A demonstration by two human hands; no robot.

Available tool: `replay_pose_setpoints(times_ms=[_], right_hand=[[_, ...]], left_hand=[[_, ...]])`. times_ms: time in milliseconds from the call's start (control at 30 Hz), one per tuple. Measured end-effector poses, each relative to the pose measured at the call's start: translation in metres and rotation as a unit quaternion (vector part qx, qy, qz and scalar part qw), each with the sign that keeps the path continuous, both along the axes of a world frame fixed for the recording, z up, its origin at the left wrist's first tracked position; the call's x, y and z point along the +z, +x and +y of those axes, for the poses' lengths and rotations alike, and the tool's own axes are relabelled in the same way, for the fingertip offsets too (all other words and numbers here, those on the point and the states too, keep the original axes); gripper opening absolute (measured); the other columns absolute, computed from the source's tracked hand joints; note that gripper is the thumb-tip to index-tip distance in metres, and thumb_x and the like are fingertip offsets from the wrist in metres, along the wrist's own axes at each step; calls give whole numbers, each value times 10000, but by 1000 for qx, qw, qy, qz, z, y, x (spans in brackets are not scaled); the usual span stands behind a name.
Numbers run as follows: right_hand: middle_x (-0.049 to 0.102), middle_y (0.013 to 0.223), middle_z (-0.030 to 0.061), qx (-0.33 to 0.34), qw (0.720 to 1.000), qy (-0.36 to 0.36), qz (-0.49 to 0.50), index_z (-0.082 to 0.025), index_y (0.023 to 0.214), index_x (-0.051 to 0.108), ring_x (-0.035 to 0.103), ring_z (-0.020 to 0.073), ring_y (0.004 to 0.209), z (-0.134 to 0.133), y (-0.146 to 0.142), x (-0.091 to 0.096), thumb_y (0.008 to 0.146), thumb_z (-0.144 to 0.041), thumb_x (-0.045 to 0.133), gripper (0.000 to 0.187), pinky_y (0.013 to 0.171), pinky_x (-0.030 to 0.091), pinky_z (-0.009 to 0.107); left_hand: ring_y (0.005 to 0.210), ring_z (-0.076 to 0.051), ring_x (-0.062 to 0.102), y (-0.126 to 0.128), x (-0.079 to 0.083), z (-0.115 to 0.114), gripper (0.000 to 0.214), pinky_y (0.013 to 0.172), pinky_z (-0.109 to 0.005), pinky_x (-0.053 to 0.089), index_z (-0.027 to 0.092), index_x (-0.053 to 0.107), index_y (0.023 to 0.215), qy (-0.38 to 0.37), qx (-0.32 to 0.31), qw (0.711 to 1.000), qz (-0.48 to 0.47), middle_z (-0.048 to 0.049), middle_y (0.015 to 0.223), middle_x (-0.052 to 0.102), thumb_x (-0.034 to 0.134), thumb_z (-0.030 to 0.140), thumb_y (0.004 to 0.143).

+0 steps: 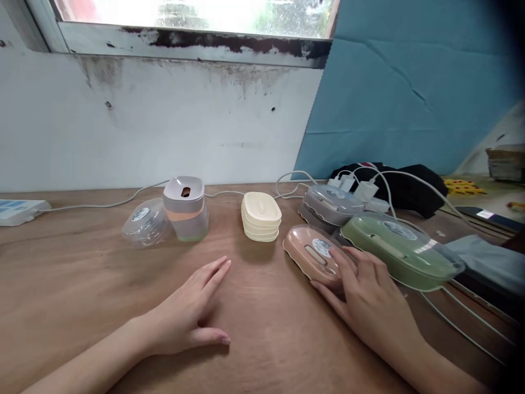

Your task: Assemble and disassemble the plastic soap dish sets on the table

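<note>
My right hand (pixel 375 295) grips the near end of a peach oval box (pixel 301 246) with a clear lid and a round label, thumb along its near edge and fingers over the lid. Beside that hand lies a larger green box (pixel 381 241) of like shape, also clear-lidded. Behind the peach one is a grey lidded box (pixel 332 200) that seems stacked on another. Over the tabletop my left hand (pixel 194 312) holds nothing, its fingers stretched and thumb apart. Beyond it stand a stack of cream trays (pixel 261 216) and a stack of grey, peach and green cups (pixel 186 213).
Clear plastic lids (pixel 145 221) lie left of the cups. A white power strip (pixel 24 212) sits at the far left, its cable running along the wall. White chargers (pixel 366 190), cables, a black cloth (pixel 418 186) and a phone (pixel 492 218) crowd the right back.
</note>
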State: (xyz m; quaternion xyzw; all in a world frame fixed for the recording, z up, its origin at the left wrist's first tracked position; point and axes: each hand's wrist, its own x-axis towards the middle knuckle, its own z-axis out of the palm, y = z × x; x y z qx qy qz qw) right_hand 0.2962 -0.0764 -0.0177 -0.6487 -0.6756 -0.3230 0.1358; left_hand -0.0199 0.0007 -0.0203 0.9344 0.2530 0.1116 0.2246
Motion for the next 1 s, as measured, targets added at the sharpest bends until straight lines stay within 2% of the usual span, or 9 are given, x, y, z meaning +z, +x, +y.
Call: replay_pose_setpoints(times_ms=[200, 467, 633, 733, 800, 833, 900, 967, 1000], right_hand=[[525, 1037, 257, -11, 999, -32, 11, -11, 1151, 475, 466, 390, 968, 41, -7, 8, 832, -391, 421, 499, 778, 447, 495], [531, 1030, 282, -33, 999, -25, 34, 20, 1156, 458, 457, 405, 980, 82, -8, 7, 821, -350, 443, 499, 737, 443, 503], [452, 1177, 312, -31, 998, -10, 54, 39, 1243, 380, 408, 437, 1101, 87, -10, 5, 836, -336, 452, 558, 793, 429, 522], [331, 1326, 278, 53, 993, 44, 93, -50, 1315, 315, 255, 423, 1262, 73, -23, 6, 866, -325, 423, 538, 926, 325, 586], [296, 1382, 216, 200, 974, 13, 110, -129, 1350, 281, 189, 364, 1319, 60, -37, 7, 862, -290, 436, 537, 1004, 257, 571], [299, 1398, 184, 287, 951, -44, 109, -161, 1365, 268, 187, 328, 1332, 54, -44, 8, 860, -273, 442, 546, 1027, 259, 538], [313, 1423, 131, 418, 880, -207, 92, -200, 1380, 275, 207, 265, 1342, 45, -57, 9, 871, -271, 438, 539, 1050, 288, 461], [315, 1442, 98, 456, 819, -338, 87, -220, 1378, 309, 228, 229, 1342, 41, -66, 10, 892, -301, 424, 506, 1067, 283, 424], [308, 1449, 86, 451, 805, -373, 95, -228, 1373, 325, 233, 221, 1341, 41, -69, 11, 899, -319, 418, 493, 1077, 264, 425]], left_hand=[[1333, -328, 175, 1, 1, 0, 961, 1034, -520, 277, 281, -84, 1418, 8, -6, 1000, -8, -137, 1481, 111, 597, 488, 772], [1323, -322, 204, 1, -1, 1, 956, 1026, -517, 289, 254, -23, 1428, 14, -15, 1000, -18, -148, 1469, 160, 611, 499, 757], [1326, -324, 215, 4, 8, 1, 794, 1043, -539, 242, 182, 209, 1411, 31, -26, 998, 38, -165, 1452, 233, 545, 540, 787], [1335, -319, 201, 5, 15, 1, 716, 1057, -541, 205, 167, 289, 1388, 36, -34, 995, 82, -155, 1455, 234, 501, 540, 814], [1340, -308, 189, 4, 17, 1, 707, 1065, -526, 196, 175, 273, 1395, 35, -40, 994, 94, -143, 1462, 212, 495, 526, 823], [1342, -301, 184, 3, 18, 1, 706, 1070, -518, 191, 177, 262, 1399, 35, -43, 994, 96, -138, 1464, 203, 494, 519, 826], [1345, -285, 175, 2, 18, 1, 698, 1081, -497, 180, 178, 253, 1402, 41, -46, 994, 95, -127, 1465, 194, 489, 508, 834], [1350, -265, 166, 2, 17, 1, 687, 1091, -472, 169, 169, 255, 1400, 49, -47, 993, 94, -117, 1466, 190, 481, 498, 842], [1353, -257, 160, 2, 17, 1, 683, 1095, -461, 164, 162, 255, 1400, 53, -48, 993, 95, -113, 1467, 186, 477, 494, 845]])
